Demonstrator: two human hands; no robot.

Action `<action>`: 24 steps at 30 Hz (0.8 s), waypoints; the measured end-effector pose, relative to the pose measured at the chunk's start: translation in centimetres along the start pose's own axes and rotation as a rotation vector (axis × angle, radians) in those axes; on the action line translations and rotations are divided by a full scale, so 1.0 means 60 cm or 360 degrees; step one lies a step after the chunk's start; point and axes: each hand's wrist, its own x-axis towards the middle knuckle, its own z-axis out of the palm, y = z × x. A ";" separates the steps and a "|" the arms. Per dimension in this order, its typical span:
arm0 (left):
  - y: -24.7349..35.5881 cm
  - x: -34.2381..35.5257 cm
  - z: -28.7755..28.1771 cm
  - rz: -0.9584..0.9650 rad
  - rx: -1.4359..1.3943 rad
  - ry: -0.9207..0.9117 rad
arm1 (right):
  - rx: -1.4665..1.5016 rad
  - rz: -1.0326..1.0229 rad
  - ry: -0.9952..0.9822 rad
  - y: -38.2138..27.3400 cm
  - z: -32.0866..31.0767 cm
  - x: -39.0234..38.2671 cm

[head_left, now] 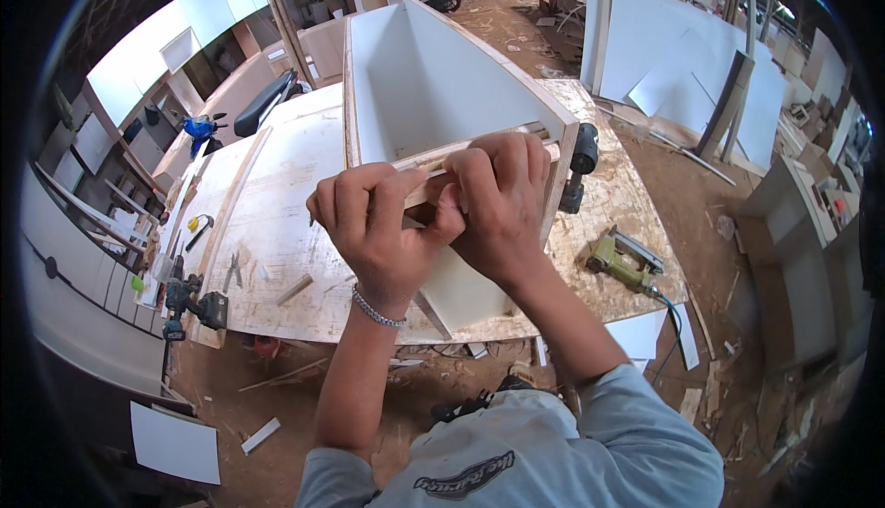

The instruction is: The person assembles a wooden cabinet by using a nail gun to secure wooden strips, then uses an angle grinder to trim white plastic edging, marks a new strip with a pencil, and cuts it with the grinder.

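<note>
A long open box of white-faced panels (pixel 470 75) with bare wood edges lies on the worktable, its near end under my hands. My left hand (pixel 378 218), with a chain bracelet at the wrist, curls its fingers over a wooden strip (pixel 422 193) at that end. Close beside it, my right hand (pixel 502 199) grips the same strip, fingers bent over the top. The two thumbs almost meet in the middle. My fingers hide much of the strip, so I cannot tell whether it is fixed to the box.
A green nail gun (pixel 619 264) with a hose lies on the worktable (pixel 309 171) at right. A black drill (pixel 581 162) sits against the box's right side. At left are another drill (pixel 189 301), pliers (pixel 233 271) and a short wood piece (pixel 295 289). Offcuts litter the floor.
</note>
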 end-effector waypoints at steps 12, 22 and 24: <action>0.088 0.095 0.026 0.0310 0.0409 -0.1103 | 0.0344 0.0761 0.0212 0.086 -0.093 -0.142; 0.072 0.164 0.042 0.0290 0.0092 -0.1478 | 0.0867 0.0868 -0.0131 0.144 -0.086 -0.145; 0.073 0.167 0.044 0.0273 0.0077 -0.1542 | 0.0935 0.0892 -0.0227 0.149 -0.086 -0.147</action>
